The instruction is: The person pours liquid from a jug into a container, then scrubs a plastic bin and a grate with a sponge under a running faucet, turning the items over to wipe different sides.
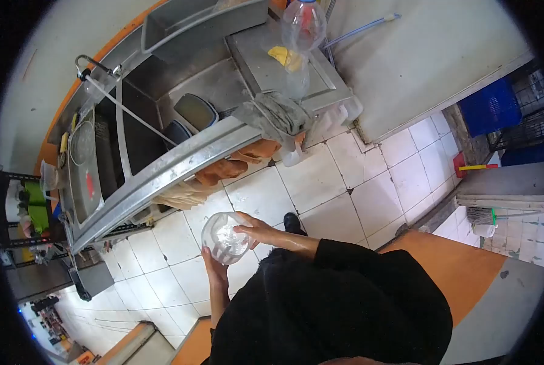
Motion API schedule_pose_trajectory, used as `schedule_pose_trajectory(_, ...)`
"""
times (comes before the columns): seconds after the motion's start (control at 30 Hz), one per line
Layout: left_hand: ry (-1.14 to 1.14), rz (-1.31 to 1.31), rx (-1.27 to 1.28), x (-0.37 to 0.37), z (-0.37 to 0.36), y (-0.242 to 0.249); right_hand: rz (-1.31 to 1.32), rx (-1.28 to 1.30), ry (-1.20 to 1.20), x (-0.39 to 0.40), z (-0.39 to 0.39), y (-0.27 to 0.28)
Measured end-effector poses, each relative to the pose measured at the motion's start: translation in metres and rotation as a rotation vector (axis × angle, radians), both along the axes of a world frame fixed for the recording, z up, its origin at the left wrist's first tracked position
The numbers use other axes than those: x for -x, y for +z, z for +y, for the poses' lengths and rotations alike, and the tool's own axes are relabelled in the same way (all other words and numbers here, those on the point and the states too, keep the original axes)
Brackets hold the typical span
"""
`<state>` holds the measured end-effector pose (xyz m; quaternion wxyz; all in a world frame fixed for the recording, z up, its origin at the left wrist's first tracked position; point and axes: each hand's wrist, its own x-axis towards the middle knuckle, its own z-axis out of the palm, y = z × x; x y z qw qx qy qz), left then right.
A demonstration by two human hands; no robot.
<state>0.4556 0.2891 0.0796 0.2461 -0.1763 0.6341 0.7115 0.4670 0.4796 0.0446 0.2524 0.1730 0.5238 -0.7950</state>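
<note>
A clear, round plastic tub [225, 226] is held between my two hands over the tiled floor, its open mouth facing up toward me. My left hand [214, 266] supports its near left side, thumb up along the wall. On the right, my right hand [258, 230] grips the rim, with fingers reaching over into the mouth. Both hands look wet or shiny. The steel sink unit [162, 176] stands beyond the tub, its front edge running diagonally.
Blue-rimmed containers [197, 111] sit in a basin, near a tap [84, 72]. A grey cloth [273, 115] drapes the sink's edge beside a yellow sponge or cloth [284, 58] and large clear bottle [304, 25]. Blue crates [490, 106] and a green-handled brush [482, 216] are at right.
</note>
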Motion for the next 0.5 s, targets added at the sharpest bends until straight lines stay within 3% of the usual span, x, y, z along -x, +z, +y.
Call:
schedule_pose_trajectory(0.03, 0.014, -0.151, -0.254, -0.004, -0.006, -0.007, 0.029, -0.039, 0.022, -0.004, -0.004, 0.003)
schedule_pose_trajectory(0.1, -0.004, -0.168, -0.283, -0.017, -0.018, -0.021, 0.05, -0.056, 0.029, -0.011, -0.004, 0.005)
schedule_pose_trajectory(0.17, 0.144, -0.155, -0.154, -0.029, -0.022, -0.019, 0.199, -0.114, 0.161, -0.014, 0.0, -0.008)
schedule_pose_trajectory(0.2, 0.231, -0.183, -0.194, -0.034, -0.035, -0.033, 0.315, -0.147, 0.084, -0.017, -0.001, -0.028)
schedule_pose_trajectory(0.23, 0.201, -0.125, -0.277, -0.04, -0.056, -0.055, 0.305, -0.173, 0.072, -0.018, 0.01, -0.03)
schedule_pose_trajectory(0.3, 0.326, -0.134, -0.182, -0.054, -0.07, -0.061, 0.101, -0.126, -0.151, -0.039, 0.04, -0.022)
schedule_pose_trajectory(0.33, 0.349, -0.145, -0.145, -0.063, -0.079, -0.061, 0.118, -0.151, -0.187, -0.051, 0.056, -0.055)
schedule_pose_trajectory(0.4, 0.517, -0.191, -0.143, -0.073, -0.093, -0.07, -0.15, -0.193, -0.222, -0.068, 0.105, -0.088)
schedule_pose_trajectory(0.43, 0.543, -0.207, -0.161, -0.079, -0.105, -0.079, -0.05, -0.129, -0.342, -0.079, 0.131, -0.122)
schedule_pose_trajectory(0.5, 0.581, -0.234, -0.172, -0.09, -0.119, -0.09, -0.104, -0.316, -0.351, -0.09, 0.2, -0.158)
